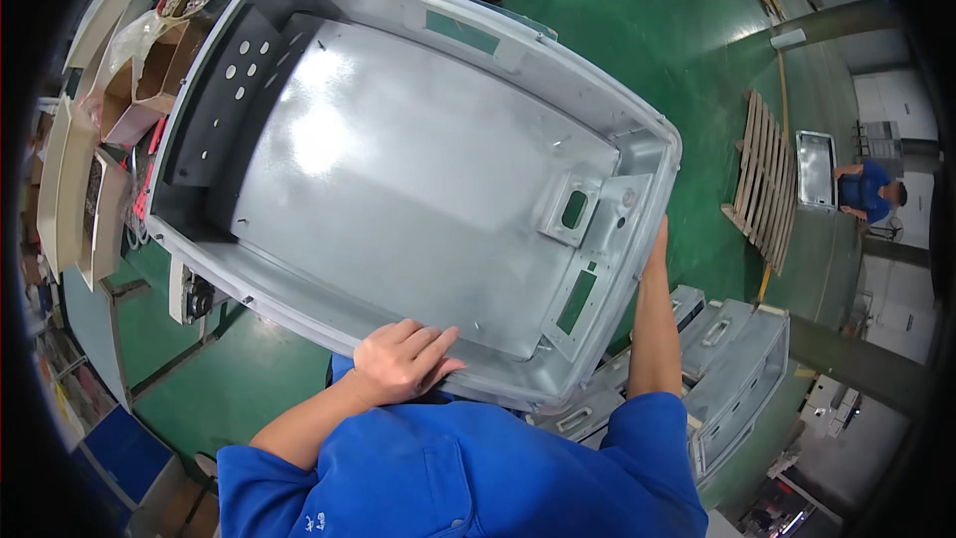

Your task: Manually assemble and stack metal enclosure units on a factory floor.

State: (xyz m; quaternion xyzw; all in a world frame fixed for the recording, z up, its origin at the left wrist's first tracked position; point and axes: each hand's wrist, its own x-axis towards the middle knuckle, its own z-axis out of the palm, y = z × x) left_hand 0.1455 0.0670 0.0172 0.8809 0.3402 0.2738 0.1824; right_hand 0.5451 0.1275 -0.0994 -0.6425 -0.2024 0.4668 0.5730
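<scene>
A large grey metal housing [398, 169], open side toward me, fills the middle of the view and hangs tilted above the green floor. My left hand [403, 359] grips its near rim, fingers curled over the edge onto the inner face. My right hand [657, 244] reaches up the right side of the housing and holds the rim near a bracket with an oblong slot [575, 209]; its fingers are mostly hidden behind the edge. A black panel with round holes [234, 90] lines the far left inner wall.
More grey housings [737, 369] are stacked at lower right. Cardboard boxes of parts [164, 65] and white trays stand at left. A wooden pallet [765, 179] lies on the green floor at right, with another person in blue [868, 189] beside it.
</scene>
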